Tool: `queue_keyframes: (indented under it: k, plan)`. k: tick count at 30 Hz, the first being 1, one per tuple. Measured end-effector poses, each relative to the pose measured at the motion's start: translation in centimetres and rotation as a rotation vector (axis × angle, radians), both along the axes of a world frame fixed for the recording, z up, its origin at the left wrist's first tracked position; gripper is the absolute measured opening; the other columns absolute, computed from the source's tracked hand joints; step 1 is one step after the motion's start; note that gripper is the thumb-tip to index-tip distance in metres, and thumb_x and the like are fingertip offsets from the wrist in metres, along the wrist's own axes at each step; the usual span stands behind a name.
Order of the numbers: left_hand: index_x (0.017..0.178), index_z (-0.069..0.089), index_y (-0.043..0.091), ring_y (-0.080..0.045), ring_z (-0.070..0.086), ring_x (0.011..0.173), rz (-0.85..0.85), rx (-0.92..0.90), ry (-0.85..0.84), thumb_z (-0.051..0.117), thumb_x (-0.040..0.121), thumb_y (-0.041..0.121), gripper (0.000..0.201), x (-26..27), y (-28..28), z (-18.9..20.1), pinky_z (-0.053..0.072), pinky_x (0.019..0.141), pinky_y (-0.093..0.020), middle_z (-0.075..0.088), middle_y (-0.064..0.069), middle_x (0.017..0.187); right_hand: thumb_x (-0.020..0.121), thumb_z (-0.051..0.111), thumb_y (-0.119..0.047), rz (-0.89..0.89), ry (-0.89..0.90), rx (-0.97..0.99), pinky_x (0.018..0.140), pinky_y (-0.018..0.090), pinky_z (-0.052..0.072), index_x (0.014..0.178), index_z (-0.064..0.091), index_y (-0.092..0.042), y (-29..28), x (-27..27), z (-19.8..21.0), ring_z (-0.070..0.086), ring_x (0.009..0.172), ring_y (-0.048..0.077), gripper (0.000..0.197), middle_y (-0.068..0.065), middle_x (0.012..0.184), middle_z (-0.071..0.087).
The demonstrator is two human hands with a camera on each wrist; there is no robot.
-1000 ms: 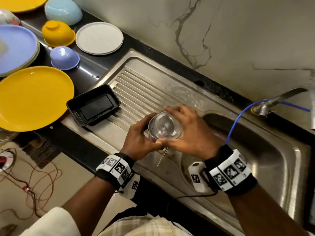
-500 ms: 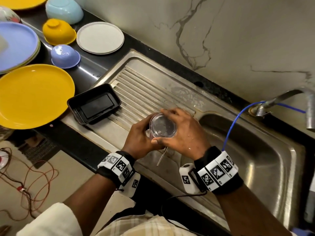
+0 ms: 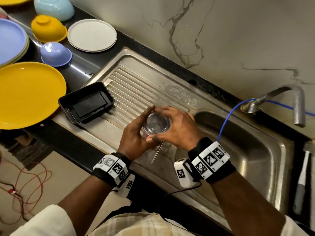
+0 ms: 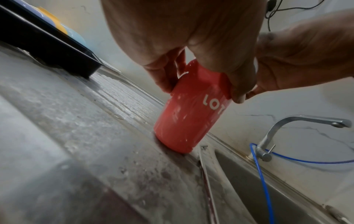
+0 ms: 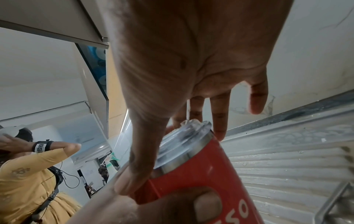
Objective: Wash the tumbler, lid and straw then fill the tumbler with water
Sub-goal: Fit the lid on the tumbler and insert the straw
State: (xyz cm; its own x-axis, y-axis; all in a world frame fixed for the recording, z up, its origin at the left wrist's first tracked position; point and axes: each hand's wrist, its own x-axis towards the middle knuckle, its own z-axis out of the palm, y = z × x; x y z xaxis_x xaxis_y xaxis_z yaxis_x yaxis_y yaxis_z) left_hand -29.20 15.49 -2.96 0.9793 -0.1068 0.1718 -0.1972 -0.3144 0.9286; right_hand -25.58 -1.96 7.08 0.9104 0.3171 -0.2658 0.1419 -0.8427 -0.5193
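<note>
On the ribbed drainboard (image 3: pixel 136 92) beside the basin, my left hand (image 3: pixel 134 133) grips the upright red tumbler (image 4: pixel 187 115) while my right hand's (image 3: pixel 177 128) fingers (image 5: pixel 218 115) clasp its clear lid (image 3: pixel 156 123) directly above, and the straw (image 3: pixel 157 153) lies just toward me.

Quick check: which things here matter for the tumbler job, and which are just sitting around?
Job: red tumbler, clear lid, metal straw, tap, sink basin.
Lying about: black tray, yellow plate, white plate, bowls.
</note>
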Motion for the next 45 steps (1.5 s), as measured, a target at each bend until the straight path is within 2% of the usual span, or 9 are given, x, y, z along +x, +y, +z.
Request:
queue_keyframes:
  k: [6,9,14,18,26,32,35,39,45]
  plan:
    - [0.158,0.043,0.018,-0.010,0.057,0.136,0.000,-0.062,-0.008,0.098,0.072,0.027,0.102,-0.2,-0.3,-0.1,0.049,0.112,-0.039,0.059,0.006,0.149,0.057,0.096,-0.057,0.066,0.085,0.226,0.122,0.044,0.033,0.160,0.021,-0.051,-2.8,-0.6,-3.3,0.029,0.151,0.015,0.128,-0.012,0.162,0.036]
    - [0.155,0.047,0.018,-0.008,0.060,0.133,0.018,-0.064,0.009,0.100,0.069,0.027,0.102,-0.4,-0.5,-0.1,0.048,0.111,-0.032,0.063,0.007,0.143,0.065,0.099,-0.027,-0.103,0.093,0.408,0.108,0.025,0.045,0.162,0.028,-0.038,-4.8,-2.0,-6.1,0.049,0.137,0.005,0.121,-0.007,0.149,0.051]
    - [0.153,0.049,0.015,-0.005,0.061,0.129,0.047,-0.055,0.005,0.101,0.067,0.024,0.101,-0.3,-0.8,-0.1,0.045,0.108,-0.020,0.065,0.005,0.140,0.080,0.087,-0.024,-0.479,0.138,0.307,0.074,0.027,0.052,0.094,0.075,-0.021,-4.9,-3.2,-11.4,0.064,0.071,0.008,0.019,-0.003,0.079,0.071]
    - [0.154,0.048,0.016,-0.006,0.059,0.132,0.033,-0.039,0.002,0.102,0.066,0.025,0.104,-0.3,-0.7,0.0,0.045,0.112,-0.024,0.063,0.004,0.143,0.082,0.083,-0.048,-0.607,0.160,0.150,0.053,0.024,0.040,0.058,0.066,-0.014,-3.1,-2.6,-12.8,0.059,0.054,0.012,0.045,-0.003,0.054,0.062]
    - [0.154,0.047,0.017,-0.006,0.058,0.133,0.035,-0.029,0.008,0.101,0.066,0.026,0.104,-0.4,-0.8,0.2,0.044,0.112,-0.022,0.062,0.005,0.144,0.078,0.082,-0.051,-0.522,0.141,-0.111,0.068,0.028,0.048,0.087,0.075,-0.005,-1.5,-0.2,-12.3,0.074,0.096,0.034,0.047,0.015,0.098,0.077]
    - [0.153,0.048,0.018,-0.005,0.059,0.132,0.043,-0.021,0.000,0.101,0.068,0.024,0.100,-0.4,-0.7,0.2,0.045,0.111,-0.024,0.063,0.006,0.143,0.079,0.083,-0.038,-0.544,0.005,0.030,0.053,0.023,0.040,0.054,0.063,-0.011,-3.7,-0.4,-8.5,0.059,0.049,0.015,0.041,-0.001,0.049,0.058]
    - [0.153,0.049,0.018,-0.005,0.060,0.131,0.048,-0.025,0.000,0.101,0.068,0.023,0.099,-0.4,-0.7,0.1,0.044,0.110,-0.020,0.064,0.007,0.141,0.079,0.082,-0.027,-0.548,-0.252,0.172,0.050,0.007,0.040,0.069,0.069,-0.016,-5.2,-0.5,-3.9,0.061,0.052,-0.002,0.020,-0.009,0.054,0.064]
    - [0.153,0.048,0.020,-0.006,0.060,0.130,0.048,-0.033,0.010,0.101,0.068,0.024,0.100,-0.4,-0.7,0.0,0.044,0.109,-0.019,0.065,0.008,0.140,0.088,0.075,-0.024,-0.368,-0.481,0.432,0.062,0.021,0.057,0.086,0.068,-0.016,-5.6,-1.1,1.7,0.073,0.064,0.008,0.011,-0.003,0.070,0.074]
    - [0.153,0.048,0.020,-0.003,0.061,0.129,0.042,-0.020,0.010,0.101,0.067,0.026,0.101,-0.4,-0.6,0.2,0.044,0.108,-0.018,0.065,0.007,0.140,0.096,0.072,-0.011,-0.152,-0.584,0.509,0.062,0.010,0.052,0.095,0.068,-0.010,-4.0,-2.5,5.5,0.070,0.064,0.010,0.005,0.001,0.074,0.073]
